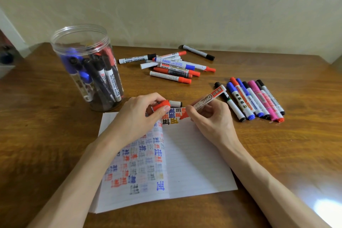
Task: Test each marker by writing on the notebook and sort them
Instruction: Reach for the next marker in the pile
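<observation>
wood-grain table against a pale wall. the right hand has its fingertips pinched round the red marker close to the nib, barrel tilted up and to the right, nib at the top of the notebook; whether it touches the paper i cannot tell. the left hand curls thumb and fingers round the red cap, just beside that nib. the open notebook lies under both wrists, its left page full of red, blue and black test marks, with a few on the right page's top edge. a row of markers lies side by side to the right, a loose pile of markers beyond, and a clear jar of markers stands upright at far left.
</observation>
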`<state>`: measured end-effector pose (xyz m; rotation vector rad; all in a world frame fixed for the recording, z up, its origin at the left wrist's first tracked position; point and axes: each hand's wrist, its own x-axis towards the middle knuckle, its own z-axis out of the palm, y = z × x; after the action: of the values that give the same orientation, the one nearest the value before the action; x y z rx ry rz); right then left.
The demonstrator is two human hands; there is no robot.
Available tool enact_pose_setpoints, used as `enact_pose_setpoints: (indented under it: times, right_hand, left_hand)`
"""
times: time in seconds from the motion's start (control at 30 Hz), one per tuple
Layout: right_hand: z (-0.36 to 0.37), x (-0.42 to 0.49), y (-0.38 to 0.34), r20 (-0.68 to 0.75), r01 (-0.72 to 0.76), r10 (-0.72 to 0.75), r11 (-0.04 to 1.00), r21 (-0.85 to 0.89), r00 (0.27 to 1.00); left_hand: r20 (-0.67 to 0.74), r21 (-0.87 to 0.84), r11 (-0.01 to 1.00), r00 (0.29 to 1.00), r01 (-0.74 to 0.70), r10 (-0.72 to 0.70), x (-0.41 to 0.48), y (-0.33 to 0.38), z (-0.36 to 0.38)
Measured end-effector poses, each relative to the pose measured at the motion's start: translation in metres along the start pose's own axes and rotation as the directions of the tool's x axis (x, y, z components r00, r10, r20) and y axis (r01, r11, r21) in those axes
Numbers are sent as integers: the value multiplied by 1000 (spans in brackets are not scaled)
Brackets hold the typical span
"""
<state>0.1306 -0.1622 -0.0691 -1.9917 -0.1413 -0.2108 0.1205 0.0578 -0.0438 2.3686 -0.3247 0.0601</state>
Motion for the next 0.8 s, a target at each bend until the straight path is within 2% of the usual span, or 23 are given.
enact_pose_setpoints:
  times: [0.2,0.37,0.57,0.8]
  right_hand:
    - [0,-2,0,-6,50,-50,998,-46,999]
    - [-2,-1,0,-1,37,-37,999,-10,999]
    - [0,-3,-2,57,50,-48,999,-23,997]
    - [0,-1,2,-18,49,-50,998,-42,999]
  left_hand:
    - [0,2,1000,1000,-3,3,1,-1,0]
    - [3,6,1000,1000,-4,4,0,-1,0]
    - [-1,5,1000,1000,6,-6,0,0,0]
    - [1,2,1000,1000,10,-10,0,0,0]
